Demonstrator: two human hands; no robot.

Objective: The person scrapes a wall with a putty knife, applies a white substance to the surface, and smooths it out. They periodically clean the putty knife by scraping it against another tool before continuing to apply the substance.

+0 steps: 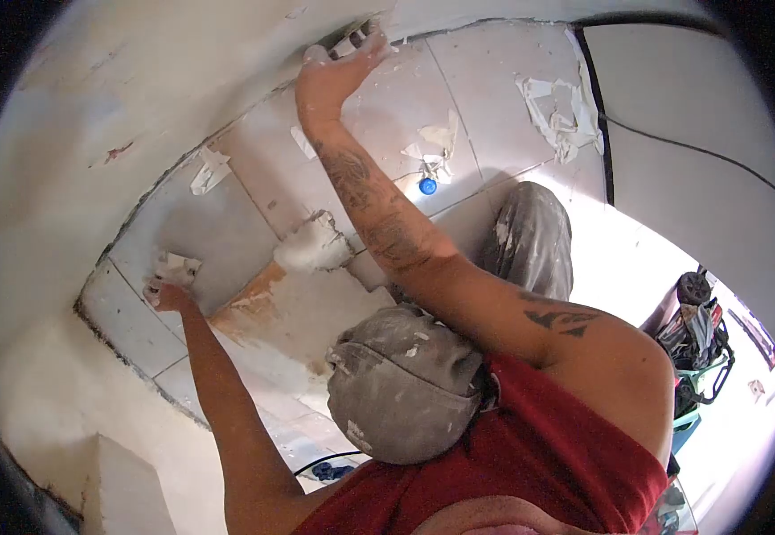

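Note:
My right hand (pixel 338 71), dusted white, reaches the base of the wall (pixel 182 89). Its fingers curl round something pale that I cannot make out, beside a dark gap. Curled low over the floor tiles (pixel 200 205) at the left is my left hand (pixel 170 298); whatever its fingers hold is too small to name. A torn pale scrap (pixel 179 266) lies just beyond it. Between my arms, a broken whitish lump (pixel 316 244) rests by a bare patch with orange-brown staining (pixel 249 299).
A blue cap (pixel 427 185) lies near torn paper (pixel 439 143). More torn paper (pixel 561 116) is at the upper right, by a pale panel (pixel 681 107) crossed by a cable. My dusty knees are bent below; cluttered gear (pixel 695 334) stands at the right.

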